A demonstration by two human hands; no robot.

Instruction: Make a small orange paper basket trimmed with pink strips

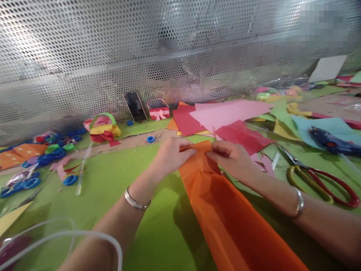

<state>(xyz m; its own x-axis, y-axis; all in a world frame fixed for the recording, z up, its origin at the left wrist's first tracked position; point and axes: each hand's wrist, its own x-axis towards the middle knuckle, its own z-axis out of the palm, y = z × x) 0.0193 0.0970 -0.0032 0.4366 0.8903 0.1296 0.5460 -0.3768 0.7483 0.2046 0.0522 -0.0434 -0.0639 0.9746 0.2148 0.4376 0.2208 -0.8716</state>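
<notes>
A long strip of orange paper (222,210) stretches from the near edge of the view up to my two hands, with folds and creases near its far end. My left hand (173,154) pinches the left side of that end between thumb and fingers. On the opposite side, my right hand (232,156) grips the paper's right edge, fingers curled behind it. Beneath lies a green tabletop covering (124,173). Both wrists wear silver bangles.
Scissors (301,169) and a glue gun (332,139) lie at right. Behind my hands are pink sheets (231,111) and a red sheet (244,135). A phone (135,106) leans on the perforated metal panel (93,56). Small paper baskets (105,130) and blue caps (70,180) sit left.
</notes>
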